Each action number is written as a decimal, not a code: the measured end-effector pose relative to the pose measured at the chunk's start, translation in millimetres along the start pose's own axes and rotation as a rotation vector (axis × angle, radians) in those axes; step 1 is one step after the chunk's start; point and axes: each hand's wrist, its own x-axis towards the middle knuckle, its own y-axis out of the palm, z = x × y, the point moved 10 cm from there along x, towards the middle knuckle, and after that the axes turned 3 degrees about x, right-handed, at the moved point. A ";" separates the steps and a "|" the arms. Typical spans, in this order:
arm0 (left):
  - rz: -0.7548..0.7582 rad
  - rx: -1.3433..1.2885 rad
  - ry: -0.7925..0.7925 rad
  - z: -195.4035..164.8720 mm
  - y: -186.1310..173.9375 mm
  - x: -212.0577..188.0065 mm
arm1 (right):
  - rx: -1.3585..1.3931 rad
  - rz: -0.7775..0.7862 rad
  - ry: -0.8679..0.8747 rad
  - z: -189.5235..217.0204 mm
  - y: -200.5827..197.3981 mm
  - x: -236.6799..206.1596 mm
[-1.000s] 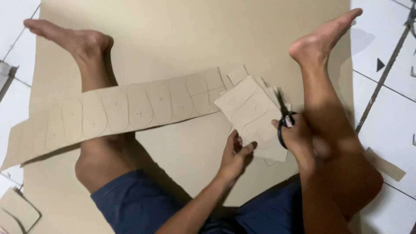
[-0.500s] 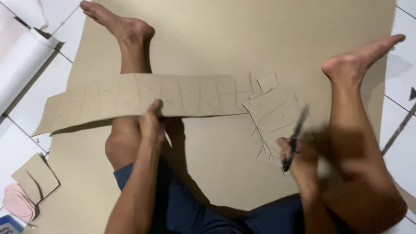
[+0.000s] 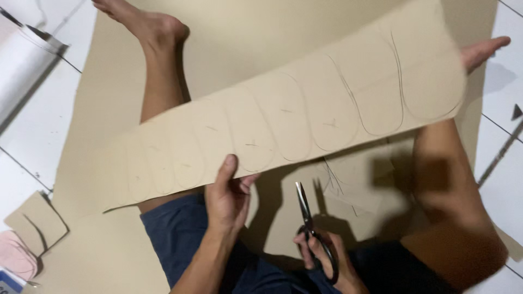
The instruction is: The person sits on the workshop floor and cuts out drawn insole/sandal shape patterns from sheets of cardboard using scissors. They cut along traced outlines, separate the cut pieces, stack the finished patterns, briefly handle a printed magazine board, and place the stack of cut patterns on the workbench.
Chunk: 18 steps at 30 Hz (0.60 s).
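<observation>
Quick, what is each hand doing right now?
Left hand: closed on the edge of the long tan cardboard strip with traced oval shapes.
Right hand: closed around the black-handled scissors, blades pointing up.

A long tan cardboard strip, marked with a row of pencilled rounded-end outlines, is lifted and slants from 8 o'clock up to 2 o'clock across the view. It is pinched at its lower edge, near the middle. A pair of black-handled steel scissors sits at 6 o'clock below the strip, held by its loops, blades nearly closed and pointing toward 12 o'clock.
</observation>
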 end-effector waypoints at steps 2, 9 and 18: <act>-0.005 0.017 -0.062 20.4 6.3 -10.3 | 0.023 0.033 -0.083 4.1 10.9 -8.4; -0.006 0.091 -0.151 50.7 13.7 -36.6 | 0.140 0.001 -0.190 12.9 19.7 2.6; 0.101 -0.069 -0.204 65.7 -4.6 -39.3 | 0.044 -0.107 -0.146 21.9 8.4 0.9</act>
